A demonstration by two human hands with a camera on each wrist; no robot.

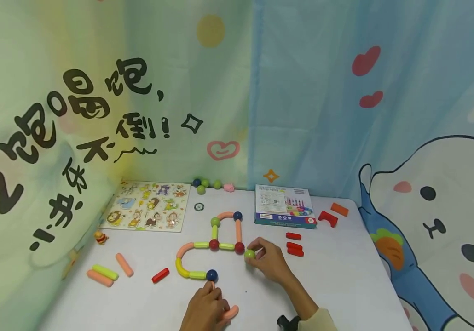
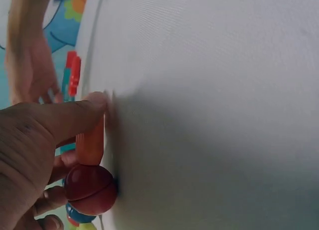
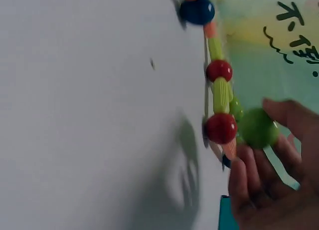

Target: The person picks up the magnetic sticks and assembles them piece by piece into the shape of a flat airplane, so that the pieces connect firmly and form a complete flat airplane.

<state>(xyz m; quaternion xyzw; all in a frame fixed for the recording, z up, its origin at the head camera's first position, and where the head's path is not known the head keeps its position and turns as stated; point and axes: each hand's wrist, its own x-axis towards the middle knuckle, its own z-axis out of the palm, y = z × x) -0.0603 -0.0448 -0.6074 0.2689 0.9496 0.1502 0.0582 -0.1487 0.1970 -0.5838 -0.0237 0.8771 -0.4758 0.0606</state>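
Observation:
My left hand (image 1: 205, 307) pinches an orange piece (image 2: 90, 146) between thumb and fingers at the near side of the table. One end of it meets a red ball (image 2: 90, 189), which the hand hides in the head view. A curved salmon stick (image 1: 231, 312) shows beside that hand, and a blue ball (image 1: 211, 275) lies just beyond its fingertips. My right hand (image 1: 268, 258) grips a green ball (image 3: 258, 127) close to the corner red ball (image 1: 239, 248) of a chain of sticks and balls. The chain's loop is topped by a salmon arc (image 1: 225, 215).
Loose sticks (image 1: 104, 274) and a red stick (image 1: 160, 275) lie left. Red pieces (image 1: 294, 246) and an orange block (image 1: 339, 209) lie right. Behind are a picture board (image 1: 147, 207), several balls (image 1: 201, 189) and a box (image 1: 284, 207), with a curtain (image 1: 303, 115) beyond.

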